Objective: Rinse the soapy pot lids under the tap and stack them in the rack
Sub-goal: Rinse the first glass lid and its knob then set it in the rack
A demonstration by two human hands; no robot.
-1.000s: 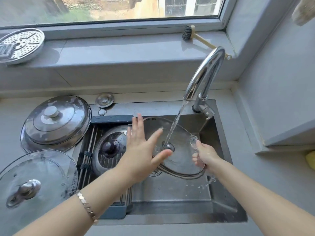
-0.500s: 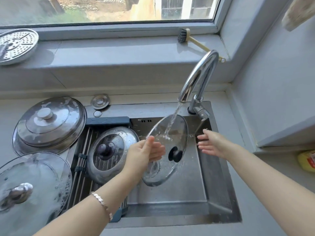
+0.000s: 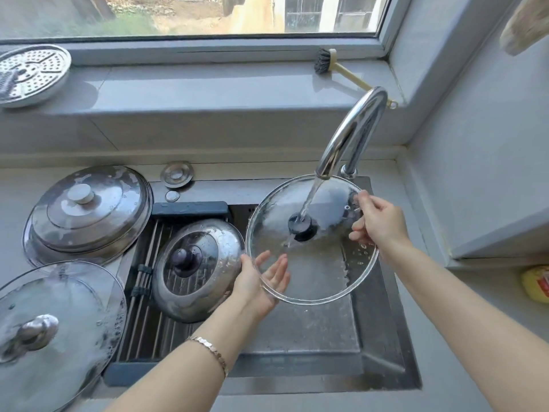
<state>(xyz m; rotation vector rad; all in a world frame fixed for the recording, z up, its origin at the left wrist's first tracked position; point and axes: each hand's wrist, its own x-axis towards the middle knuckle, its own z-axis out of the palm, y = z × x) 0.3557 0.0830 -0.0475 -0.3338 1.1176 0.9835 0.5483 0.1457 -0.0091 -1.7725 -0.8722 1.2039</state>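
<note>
Currently: 1 round clear-glass lid [image 3: 320, 272], frame centre; right hand [image 3: 377, 224] pinches upper-right rim, left hand [image 3: 261, 281] spread under lower-left rim; dark slatted rack [image 3: 142, 322] lies left, nearer left hand.

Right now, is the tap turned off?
No, water is pouring from the tap onto the black knob of the glass lid.

Daylight fills a wide grey-framed window [image 3: 190, 19]; below it a pale grey sill [image 3: 208, 84], right of it a grey wall [image 3: 481, 150].
</note>
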